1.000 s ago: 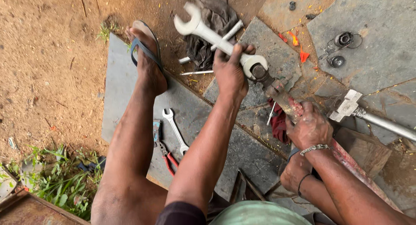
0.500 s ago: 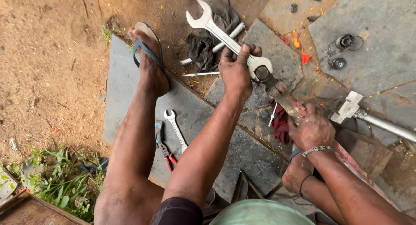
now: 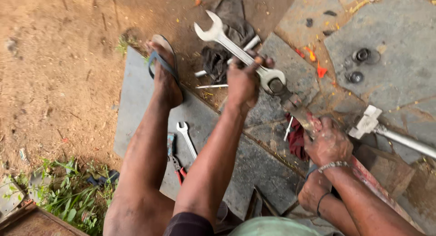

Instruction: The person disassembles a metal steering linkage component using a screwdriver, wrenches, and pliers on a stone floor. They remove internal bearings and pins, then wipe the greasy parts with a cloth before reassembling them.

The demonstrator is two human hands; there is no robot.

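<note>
**Big spanner on a rusty shaft, both hands busy**

Our left hand is closed tight around the shank of a large double-ended spanner, fingers wrapped over the top. One open jaw of the spanner sticks up and away past the knuckles; the other end sits just right of the hand, seated on a nut at the tip of a rusty reddish shaft. Our right hand is clamped around that same shaft further down, a beaded bracelet on the wrist. So the shaft runs diagonally between the two hands, spanner end up top.

Further out: a dark rag lies on the ground under the spanner's free end, with a pale metal rod across it. A red cloth sits just under the shaft near the right hand. Between our left leg and left arm, a small spanner and red-handled pliers lie on the grey stone slab. Our foot in a sandal rests at the slab's far edge. Off to the right there's a silver T-headed bar and two dark round rings on the paving. Nothing blocks either grip.
</note>
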